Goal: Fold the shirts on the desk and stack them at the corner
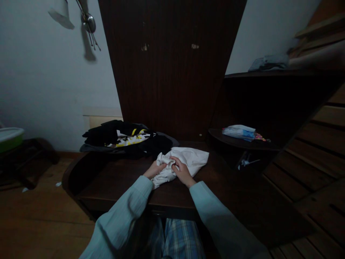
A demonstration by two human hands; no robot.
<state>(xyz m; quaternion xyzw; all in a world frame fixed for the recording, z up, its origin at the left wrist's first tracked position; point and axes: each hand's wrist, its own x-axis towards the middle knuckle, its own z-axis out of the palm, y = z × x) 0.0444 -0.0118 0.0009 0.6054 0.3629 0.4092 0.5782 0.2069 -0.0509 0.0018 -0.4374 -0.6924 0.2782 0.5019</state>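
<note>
A crumpled white cloth garment (192,158) lies on the dark wooden desk (113,180) in front of me; its exact kind does not show. My left hand (155,169) grips its bunched left part, thumb on top. Close beside it, my right hand (183,172) pinches the same bunched fabric, fingers curled over the gathered edge. To the right the cloth spreads out flatter, reaching a corner on the desk. Behind my left hand, a heap of dark clothes (102,135) with a white and yellow print rests at the desk's back left.
On the right, a low shelf (242,144) holds a blue and white plastic pack (239,132). Folded cloth (269,62) lies on the higher shelf. A tall dark panel (172,72) rises behind the desk. A stool with a green basin (10,140) stands far left.
</note>
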